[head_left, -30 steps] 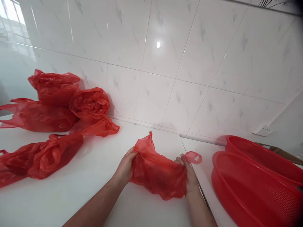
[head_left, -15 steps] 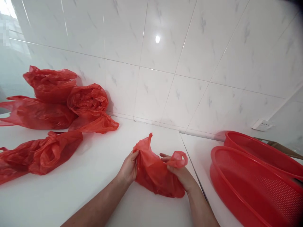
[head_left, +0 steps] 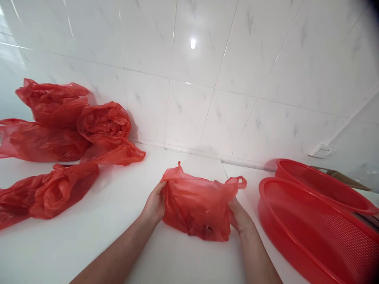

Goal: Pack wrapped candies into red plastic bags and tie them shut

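- L hand (head_left: 154, 205) is pinched shut on the left edge of the bag (head_left: 197, 205), thumb in front, fingers tucked behind the film.
- R hand (head_left: 240, 216) is closed on the right edge, just under the handle loop (head_left: 237, 182). Most of its fingers are hidden behind the plastic.
- Bag is spread between both hands, low over the counter (head_left: 124, 236). Can't tell if the bottom edge touches it.
- Biggest risk imo: the film looks thin + slick, so a pinch grip could slip if either hand pulls harder, and that side flops down.
- Pull too hard and the plastic prob stretches or rips near the loop.
- Dark spot (head_left: 207, 228) near the bottom, can't tell if it's a hole or smth inside. If it's a hole, tension would tear it wider.
- Red basket (head_left: 296, 221) sits just beside the R hand, so a sideways move could knock it.
- Other bags (head_left: 59, 189) are well apart on the left, no issue there.
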The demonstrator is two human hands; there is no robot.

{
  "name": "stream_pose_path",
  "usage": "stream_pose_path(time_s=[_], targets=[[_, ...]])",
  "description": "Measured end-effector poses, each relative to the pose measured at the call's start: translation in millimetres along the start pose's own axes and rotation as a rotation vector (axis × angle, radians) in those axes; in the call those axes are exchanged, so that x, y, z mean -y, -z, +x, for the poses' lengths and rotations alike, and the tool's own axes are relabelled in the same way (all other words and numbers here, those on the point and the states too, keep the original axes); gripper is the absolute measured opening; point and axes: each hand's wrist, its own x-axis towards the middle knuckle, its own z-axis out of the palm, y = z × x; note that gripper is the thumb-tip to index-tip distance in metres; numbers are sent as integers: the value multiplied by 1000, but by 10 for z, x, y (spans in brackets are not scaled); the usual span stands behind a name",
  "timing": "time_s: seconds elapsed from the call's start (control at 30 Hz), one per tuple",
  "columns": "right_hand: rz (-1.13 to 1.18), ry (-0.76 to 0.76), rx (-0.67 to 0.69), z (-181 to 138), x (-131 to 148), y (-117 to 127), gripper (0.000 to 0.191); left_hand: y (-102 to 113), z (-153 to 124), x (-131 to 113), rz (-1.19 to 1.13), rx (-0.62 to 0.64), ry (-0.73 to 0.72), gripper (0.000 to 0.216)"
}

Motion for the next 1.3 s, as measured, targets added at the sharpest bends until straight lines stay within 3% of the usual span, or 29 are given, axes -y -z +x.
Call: stream_pose_path(time_s=[0.17, 0.3, 0.4, 0.5, 0.6, 0.73, 0.9, 1.03, 1.1, 1.2, 1.3], targets=[[18, 25, -62, 33, -73, -256, 49, -27, -88, -4, 13, 320, 168, 47], [210, 74, -159, 16, -102, -482, 20, -39, -161, 6, 227, 466, 307, 33], [438, 82, -169, 19, -81, -478, 9, -74, -192, 38, 233, 366, 302, 16], [510, 95, -77, 56, -31, -442, 11, -104, -190, 87, 131, 240, 216, 10], [389, 61, -68, 74, 4, -491, 12, -117, -181, 120, 67, 220, 175, 11], [284, 81, -105, 42, -23, -604, 38, -125, -190, 125, 74, 205, 219, 25], [52, -85, -94, -1, -67, -644, 32, -119, -209, 145, 123, 48, 223, 25], [-94, -110, 43, -7, -101, -737, 65, -139, -224, 182, 176, 102, 162, 19], [-134, -123, 91, 4, -159, -801, 74, -150, -225, 214, 223, 166, 136, 17], [-181, -121, 114, 46, -284, -854, 64, -136, -210, 298, 336, 250, 99, 13], [-198, -94, -33, 121, -374, -801, 34, -93, -204, 394, 514, 256, 43, 14]])
